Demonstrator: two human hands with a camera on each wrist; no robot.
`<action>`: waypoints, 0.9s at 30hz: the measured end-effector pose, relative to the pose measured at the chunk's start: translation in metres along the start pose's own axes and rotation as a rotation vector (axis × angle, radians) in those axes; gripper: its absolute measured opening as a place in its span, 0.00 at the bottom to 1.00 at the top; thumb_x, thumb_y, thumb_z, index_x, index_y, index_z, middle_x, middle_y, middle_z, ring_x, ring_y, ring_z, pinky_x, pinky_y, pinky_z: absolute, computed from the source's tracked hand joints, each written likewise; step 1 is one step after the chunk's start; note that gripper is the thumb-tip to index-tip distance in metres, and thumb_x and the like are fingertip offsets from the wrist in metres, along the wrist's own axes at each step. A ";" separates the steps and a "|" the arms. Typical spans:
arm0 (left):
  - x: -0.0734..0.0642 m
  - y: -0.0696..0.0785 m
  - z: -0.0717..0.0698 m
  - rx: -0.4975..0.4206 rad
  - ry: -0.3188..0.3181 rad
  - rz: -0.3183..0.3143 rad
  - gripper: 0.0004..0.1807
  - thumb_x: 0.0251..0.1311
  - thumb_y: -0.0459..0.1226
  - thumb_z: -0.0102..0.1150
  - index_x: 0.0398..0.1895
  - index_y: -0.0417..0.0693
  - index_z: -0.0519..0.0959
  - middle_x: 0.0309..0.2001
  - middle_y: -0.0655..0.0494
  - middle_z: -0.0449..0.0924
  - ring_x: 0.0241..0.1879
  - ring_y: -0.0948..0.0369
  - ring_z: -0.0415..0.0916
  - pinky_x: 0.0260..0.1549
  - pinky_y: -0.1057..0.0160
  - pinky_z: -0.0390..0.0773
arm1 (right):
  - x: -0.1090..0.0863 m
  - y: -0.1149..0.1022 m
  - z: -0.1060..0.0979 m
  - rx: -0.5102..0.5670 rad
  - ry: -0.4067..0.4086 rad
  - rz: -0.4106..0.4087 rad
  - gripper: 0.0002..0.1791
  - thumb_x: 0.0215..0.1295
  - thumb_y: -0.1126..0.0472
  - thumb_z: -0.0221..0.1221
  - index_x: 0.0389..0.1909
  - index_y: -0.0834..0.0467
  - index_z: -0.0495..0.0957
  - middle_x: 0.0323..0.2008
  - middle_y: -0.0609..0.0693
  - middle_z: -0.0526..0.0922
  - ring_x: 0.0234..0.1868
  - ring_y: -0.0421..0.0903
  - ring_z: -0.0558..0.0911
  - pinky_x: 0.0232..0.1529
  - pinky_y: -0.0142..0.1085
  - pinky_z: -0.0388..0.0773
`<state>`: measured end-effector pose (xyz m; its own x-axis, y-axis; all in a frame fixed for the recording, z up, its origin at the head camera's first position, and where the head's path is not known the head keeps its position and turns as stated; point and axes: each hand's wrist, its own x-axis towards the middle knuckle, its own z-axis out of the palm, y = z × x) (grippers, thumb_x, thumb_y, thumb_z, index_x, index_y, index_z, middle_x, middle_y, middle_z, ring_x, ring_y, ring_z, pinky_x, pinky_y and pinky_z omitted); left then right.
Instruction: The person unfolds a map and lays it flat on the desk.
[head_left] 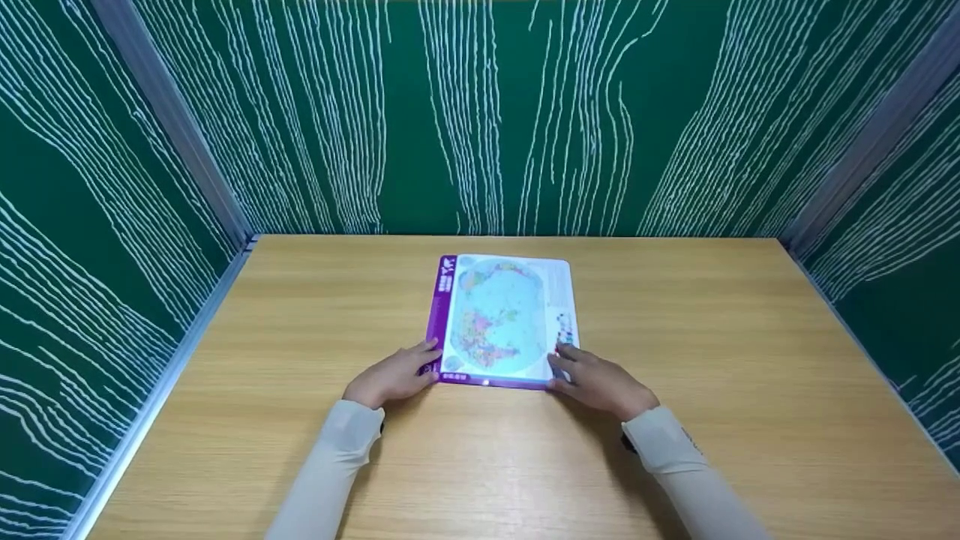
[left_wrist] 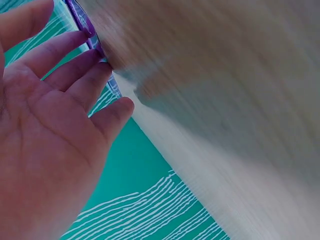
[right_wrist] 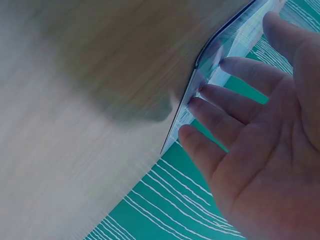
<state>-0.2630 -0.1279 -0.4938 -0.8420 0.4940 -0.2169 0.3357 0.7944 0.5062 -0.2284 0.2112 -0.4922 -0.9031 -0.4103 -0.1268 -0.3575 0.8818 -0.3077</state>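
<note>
A flat, thin world map board (head_left: 499, 315) with a purple border on its left and near sides lies on the wooden table, turned slightly. My left hand (head_left: 396, 373) is at its near left corner, fingertips on the purple edge. At the near right corner, the fingertips of my right hand (head_left: 600, 382) touch the white margin. Seen from the left wrist, the fingers (left_wrist: 75, 70) are nearly straight, their tips against the board's edge. In the right wrist view the fingers (right_wrist: 225, 112) also reach out loosely to the board's rim (right_wrist: 220, 50).
The light wood table (head_left: 300, 315) extends around the board on all sides. Green panels (head_left: 510, 112) with wavy white lines stand behind and at both sides. Grey metal posts (head_left: 176, 112) mark the back corners.
</note>
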 end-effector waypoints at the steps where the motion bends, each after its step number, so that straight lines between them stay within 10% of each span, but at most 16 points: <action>1: -0.001 0.001 0.000 -0.001 -0.002 -0.006 0.27 0.72 0.44 0.45 0.72 0.51 0.61 0.76 0.50 0.51 0.74 0.49 0.50 0.73 0.47 0.49 | 0.000 0.000 0.000 -0.003 -0.001 -0.003 0.30 0.71 0.46 0.51 0.69 0.55 0.65 0.72 0.60 0.61 0.71 0.59 0.62 0.67 0.56 0.64; 27: -0.001 0.005 0.002 -0.004 0.039 -0.005 0.29 0.70 0.44 0.48 0.73 0.51 0.60 0.77 0.54 0.48 0.76 0.53 0.46 0.73 0.48 0.50 | 0.010 0.005 -0.001 0.003 0.041 -0.075 0.29 0.70 0.51 0.55 0.67 0.61 0.67 0.70 0.63 0.62 0.71 0.61 0.63 0.67 0.55 0.64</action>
<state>-0.2597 -0.1241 -0.4925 -0.8596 0.4756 -0.1869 0.3294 0.7953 0.5089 -0.2399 0.2115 -0.4937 -0.8829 -0.4651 -0.0649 -0.4235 0.8483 -0.3179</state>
